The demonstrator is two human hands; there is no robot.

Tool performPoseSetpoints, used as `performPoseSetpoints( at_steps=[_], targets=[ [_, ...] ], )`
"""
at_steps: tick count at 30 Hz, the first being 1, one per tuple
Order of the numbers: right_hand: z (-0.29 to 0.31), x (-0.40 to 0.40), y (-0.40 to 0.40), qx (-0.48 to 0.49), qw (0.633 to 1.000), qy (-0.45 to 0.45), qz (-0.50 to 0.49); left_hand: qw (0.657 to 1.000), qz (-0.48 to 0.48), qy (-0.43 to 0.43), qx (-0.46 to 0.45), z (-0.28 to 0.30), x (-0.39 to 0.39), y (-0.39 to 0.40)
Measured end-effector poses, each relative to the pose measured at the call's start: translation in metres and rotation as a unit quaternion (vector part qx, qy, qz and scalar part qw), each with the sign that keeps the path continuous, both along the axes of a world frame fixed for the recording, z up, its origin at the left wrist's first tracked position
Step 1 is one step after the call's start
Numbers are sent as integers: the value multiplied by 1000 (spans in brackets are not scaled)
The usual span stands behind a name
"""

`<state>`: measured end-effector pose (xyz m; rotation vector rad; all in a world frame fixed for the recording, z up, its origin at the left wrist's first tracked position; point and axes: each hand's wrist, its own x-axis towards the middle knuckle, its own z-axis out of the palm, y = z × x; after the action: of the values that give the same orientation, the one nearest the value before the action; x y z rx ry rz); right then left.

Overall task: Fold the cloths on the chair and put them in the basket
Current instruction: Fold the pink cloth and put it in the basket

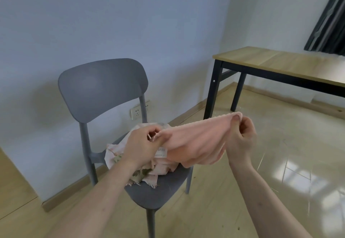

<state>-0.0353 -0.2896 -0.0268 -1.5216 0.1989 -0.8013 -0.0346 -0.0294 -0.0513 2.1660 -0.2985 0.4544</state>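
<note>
A pink cloth (pixel 197 140) is stretched in the air above the grey chair (pixel 102 90). My left hand (pixel 143 146) pinches its left corner, where a white label hangs. My right hand (pixel 240 136) pinches the right corner, held a little higher. The cloth sags between them. Several other pale pink cloths (pixel 149 172), some with frayed edges and a greenish print, lie in a crumpled pile on the chair seat under my left hand. No basket is in view.
A wooden table with black legs (pixel 280 64) stands at the right by a dark curtain (pixel 328 19). A wall socket (pixel 136 113) shows behind the chair. Glossy floor (pixel 280 163) spreads to the right of the chair.
</note>
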Motion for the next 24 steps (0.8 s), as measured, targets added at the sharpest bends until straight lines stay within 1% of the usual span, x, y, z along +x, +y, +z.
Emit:
performPoseSetpoints(
  at_steps=[2, 4, 6, 7, 9, 12, 14, 16, 18, 21, 24],
  targets=[
    [2, 1, -3, 11, 1000, 1, -12, 997, 6, 36, 73, -5, 2, 5],
    [3, 1, -7, 18, 1000, 5, -22, 989, 34, 63, 131, -9, 7, 8],
    [4, 3, -12, 25, 999, 13, -29, 986, 64, 68, 139, -11, 11, 9],
    [5, 4, -15, 28, 999, 15, -30, 988, 77, 61, 121, -11, 13, 9],
    [4, 6, -20, 21, 999, 26, -28, 993, 96, 42, 57, -8, 13, 8],
    [2, 9, -28, 3, 999, 46, -27, 994, 107, 0, -16, -3, 12, 1],
    [1, 9, -34, -10, 998, 58, -36, 991, 108, -31, -71, 2, 12, -4],
    [1, 8, -39, -24, 996, 69, -48, 985, 119, -38, -121, 6, 12, -5],
    [1, 9, -44, -27, 996, 77, -46, 980, 120, -20, -160, 8, 13, -5],
    [2, 13, -49, -26, 994, 105, -11, 975, 76, 38, -206, 9, 16, -4],
    [2, 15, -52, -33, 993, 112, 16, 974, 38, 70, -212, 5, 20, -5]
  ],
)
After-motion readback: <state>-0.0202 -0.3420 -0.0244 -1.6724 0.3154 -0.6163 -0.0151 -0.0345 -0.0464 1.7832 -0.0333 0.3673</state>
